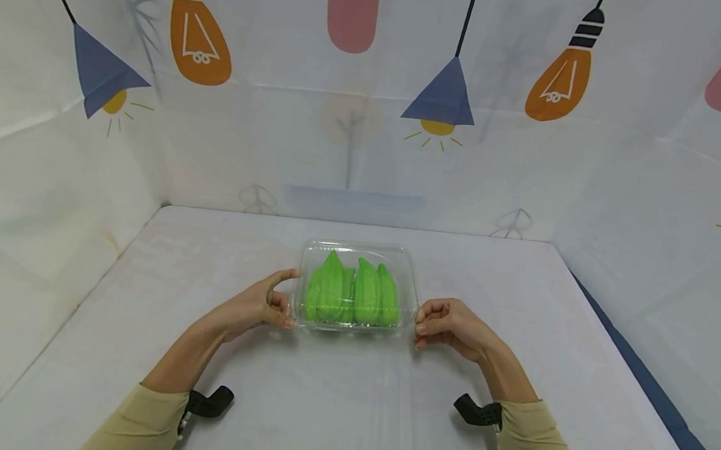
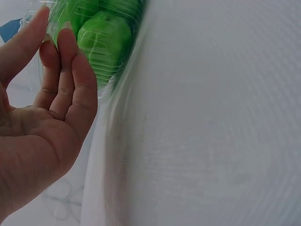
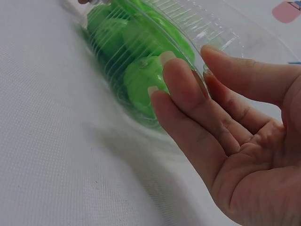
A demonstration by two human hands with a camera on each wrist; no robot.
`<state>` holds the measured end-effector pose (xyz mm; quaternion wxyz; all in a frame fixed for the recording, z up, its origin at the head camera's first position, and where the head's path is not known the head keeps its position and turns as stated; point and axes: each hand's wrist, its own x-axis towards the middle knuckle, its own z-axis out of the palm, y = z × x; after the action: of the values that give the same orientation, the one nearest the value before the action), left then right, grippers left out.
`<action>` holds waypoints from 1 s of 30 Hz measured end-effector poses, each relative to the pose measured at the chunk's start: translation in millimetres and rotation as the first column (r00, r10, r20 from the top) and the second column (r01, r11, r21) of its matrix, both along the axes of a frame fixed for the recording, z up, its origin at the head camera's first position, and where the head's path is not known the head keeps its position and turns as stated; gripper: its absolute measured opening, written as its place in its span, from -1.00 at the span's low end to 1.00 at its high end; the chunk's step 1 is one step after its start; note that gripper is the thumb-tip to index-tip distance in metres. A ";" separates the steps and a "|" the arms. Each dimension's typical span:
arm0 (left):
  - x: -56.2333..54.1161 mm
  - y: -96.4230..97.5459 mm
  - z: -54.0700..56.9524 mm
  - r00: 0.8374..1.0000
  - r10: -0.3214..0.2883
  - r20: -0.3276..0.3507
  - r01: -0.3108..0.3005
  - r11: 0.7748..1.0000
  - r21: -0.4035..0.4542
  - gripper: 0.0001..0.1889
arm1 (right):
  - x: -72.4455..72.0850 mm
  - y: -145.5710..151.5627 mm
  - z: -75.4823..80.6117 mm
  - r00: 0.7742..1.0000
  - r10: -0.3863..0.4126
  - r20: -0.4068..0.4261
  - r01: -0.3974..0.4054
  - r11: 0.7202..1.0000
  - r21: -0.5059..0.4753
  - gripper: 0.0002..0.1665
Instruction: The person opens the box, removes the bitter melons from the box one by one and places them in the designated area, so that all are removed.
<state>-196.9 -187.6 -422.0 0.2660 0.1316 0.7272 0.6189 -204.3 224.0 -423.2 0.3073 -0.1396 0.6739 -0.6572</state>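
A clear plastic clamshell box [image 1: 359,249] with its lid down sits over the white table, between my two hands. Inside lie several bright green, ridged, pointed vegetables [image 1: 367,291], side by side with tips toward the far side. My left hand [image 1: 263,304] grips the box's left edge, thumb and fingers bent around the rim. At the right edge, my right hand [image 1: 450,325] pinches the rim between thumb and fingertips. In the right wrist view the rounded ends of the vegetables [image 3: 143,80] show through the ribbed wall close to the fingers [image 3: 183,84].
The white table [image 1: 349,403] stretches around the box on every side. White fabric walls [image 1: 365,143] printed with lamps and bulbs stand behind and to both sides. Each forearm wears a black wrist camera [image 1: 210,401] below a tan sleeve.
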 end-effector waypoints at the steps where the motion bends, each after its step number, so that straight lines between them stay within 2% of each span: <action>1: 0.3 0.0 -0.2 1.000 0.002 0.001 -0.002 1.000 0.001 0.08 | 0.0 -0.1 -0.2 1.000 0.002 0.000 -0.002 1.000 0.000 -0.94; 16: 0.8 0.4 3.5 0.999 0.052 -0.010 -0.053 0.998 -0.037 0.04 | 0.0 0.5 -0.7 1.000 0.022 -0.005 -0.022 1.000 0.001 -0.95; 30: 2.6 0.8 7.0 0.992 0.091 -0.086 -0.101 0.989 -0.112 -0.10 | 0.7 1.0 0.4 1.000 0.028 0.005 -0.028 0.999 -0.020 -0.95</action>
<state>-194.3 -186.8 -415.0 0.2134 0.1057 0.7777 0.5818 -203.7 225.0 -422.8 0.3167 -0.1501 0.6646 -0.6599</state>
